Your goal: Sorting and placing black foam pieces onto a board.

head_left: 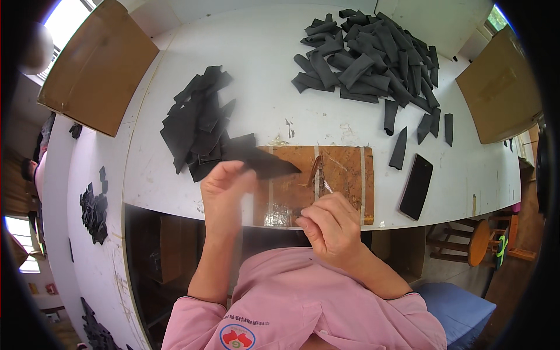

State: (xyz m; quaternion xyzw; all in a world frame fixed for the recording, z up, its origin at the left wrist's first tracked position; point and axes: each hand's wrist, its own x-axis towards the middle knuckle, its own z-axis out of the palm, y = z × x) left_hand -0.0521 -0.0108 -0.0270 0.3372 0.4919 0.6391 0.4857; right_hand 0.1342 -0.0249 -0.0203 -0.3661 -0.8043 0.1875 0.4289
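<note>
From the head camera, the left hand (pixel 224 189) pinches a flat black piece (pixel 262 160) over the brown cutting board (pixel 341 175) on the white desk (pixel 262 87). The right hand (pixel 332 224) is clenched; can't tell around what. Looks partway through: flat pile (pixel 195 125) left, bigger tube pile (pixel 373 55) waiting. Plain cardboard boxes (pixel 96 67) at both corners, no labels visible.

a flat black piece (pixel 262 161) is held in the left hand (pixel 224 189) over a brown board (pixel 344 175) at the white table's (pixel 256 70) near edge. the right hand (pixel 329 224) is closed around something too small to make out. flat pieces (pixel 198 125) are heaped on the left, rolled pieces (pixel 367 55) on the far right, and a black phone (pixel 416 186) is laid beside the board.
</note>
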